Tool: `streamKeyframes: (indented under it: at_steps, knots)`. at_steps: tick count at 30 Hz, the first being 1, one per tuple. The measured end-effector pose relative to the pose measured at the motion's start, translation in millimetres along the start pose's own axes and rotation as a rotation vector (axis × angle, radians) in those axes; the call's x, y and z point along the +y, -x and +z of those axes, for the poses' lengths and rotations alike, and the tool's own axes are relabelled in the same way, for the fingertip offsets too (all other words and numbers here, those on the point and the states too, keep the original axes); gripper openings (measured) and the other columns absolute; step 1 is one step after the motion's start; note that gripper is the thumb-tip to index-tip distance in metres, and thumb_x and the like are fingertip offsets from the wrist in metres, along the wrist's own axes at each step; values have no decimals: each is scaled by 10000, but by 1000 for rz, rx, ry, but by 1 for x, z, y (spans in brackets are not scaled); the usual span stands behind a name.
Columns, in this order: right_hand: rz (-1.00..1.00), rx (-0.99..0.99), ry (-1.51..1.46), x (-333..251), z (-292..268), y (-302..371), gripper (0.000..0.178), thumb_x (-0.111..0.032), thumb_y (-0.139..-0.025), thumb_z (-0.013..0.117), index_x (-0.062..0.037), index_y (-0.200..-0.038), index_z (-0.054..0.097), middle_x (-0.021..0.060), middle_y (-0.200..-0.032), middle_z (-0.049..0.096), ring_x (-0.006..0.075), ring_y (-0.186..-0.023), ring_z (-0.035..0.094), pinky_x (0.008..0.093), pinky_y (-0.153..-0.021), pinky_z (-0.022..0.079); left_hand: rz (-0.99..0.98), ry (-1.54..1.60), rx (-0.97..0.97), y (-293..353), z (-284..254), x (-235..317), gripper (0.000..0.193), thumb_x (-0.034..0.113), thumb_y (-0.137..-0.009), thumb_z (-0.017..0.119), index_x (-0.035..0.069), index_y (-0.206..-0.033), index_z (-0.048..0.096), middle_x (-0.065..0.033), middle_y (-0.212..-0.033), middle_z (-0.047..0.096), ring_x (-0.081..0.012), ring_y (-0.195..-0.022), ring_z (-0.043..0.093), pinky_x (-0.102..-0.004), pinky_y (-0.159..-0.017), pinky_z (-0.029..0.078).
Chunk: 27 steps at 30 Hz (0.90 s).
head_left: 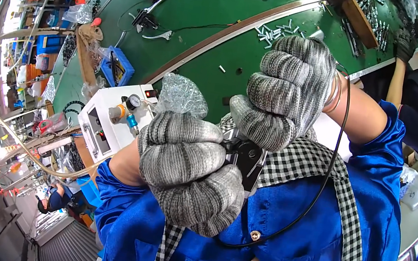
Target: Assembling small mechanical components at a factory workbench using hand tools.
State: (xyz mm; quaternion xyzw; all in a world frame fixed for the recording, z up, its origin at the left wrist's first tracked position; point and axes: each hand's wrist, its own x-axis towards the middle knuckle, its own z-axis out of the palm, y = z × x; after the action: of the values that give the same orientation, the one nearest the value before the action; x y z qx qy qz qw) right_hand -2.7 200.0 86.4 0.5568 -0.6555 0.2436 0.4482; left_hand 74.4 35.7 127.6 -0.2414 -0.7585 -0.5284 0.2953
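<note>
Both my hands wear grey knitted gloves and meet in front of my chest. My left hand [190, 173] is closed around a black brake lever [249, 157], whose round pivot and a bit of silver metal show beside the fingers. Just above it, my right hand [290, 96] is curled into a fist close to the lever's upper end. Whatever lies inside those fingers is hidden. A thin black cable [310, 207] loops from under my left hand across my chest and up past my right wrist.
On the green table [203, 56] lie silver bolts [277, 33] and more levers [147, 19]. A white box with a pressure gauge [133, 101] stands left, near bubble wrap [182, 95] and a blue bin [117, 66]. At right, a co-worker's gloved hand [404, 45] reaches over the table.
</note>
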Motion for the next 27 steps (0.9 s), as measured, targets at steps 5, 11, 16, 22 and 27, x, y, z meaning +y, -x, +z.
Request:
streamKeyframes:
  at_steps: [5,11,16,22,27]
  knots:
    - [16,-49,0,-4,2,7,399,-304,-508,632,-115,-859,603,21,-659,497,152,-532,478,280,-412,354,-78,-46,121,6,3,3,132,157,-562,617,54,-644,611,-112,-688,620,-285,-645,608,-374,-561,481]
    - [-46,36,55,2,-1,0,399,-304,-513,625,-113,-862,604,11,-649,487,150,-535,477,278,-414,356,122,-29,-66,4,-4,-4,173,170,-599,647,55,-724,611,-99,-753,617,-252,-665,603,-357,-563,491]
    - [12,-6,19,3,-2,2,400,-297,-526,618,-111,-879,600,15,-665,510,160,-546,495,299,-424,378,272,-16,-179,-15,-14,-18,204,178,-624,667,56,-778,611,-91,-796,615,-230,-678,600,-347,-564,498]
    - [843,-115,-559,-35,38,42,346,-347,-791,545,-53,-973,557,75,-713,554,270,-631,540,365,-577,446,321,-10,-516,-29,-2,-71,337,182,-640,783,118,-882,557,-20,-815,517,-154,-732,526,-312,-588,465]
    - [1270,140,-852,-67,91,80,420,-443,-896,447,-30,-884,526,63,-647,507,246,-573,508,371,-544,425,-922,354,-210,2,31,-118,291,149,-723,727,76,-959,573,19,-818,552,-95,-702,539,-209,-608,462]
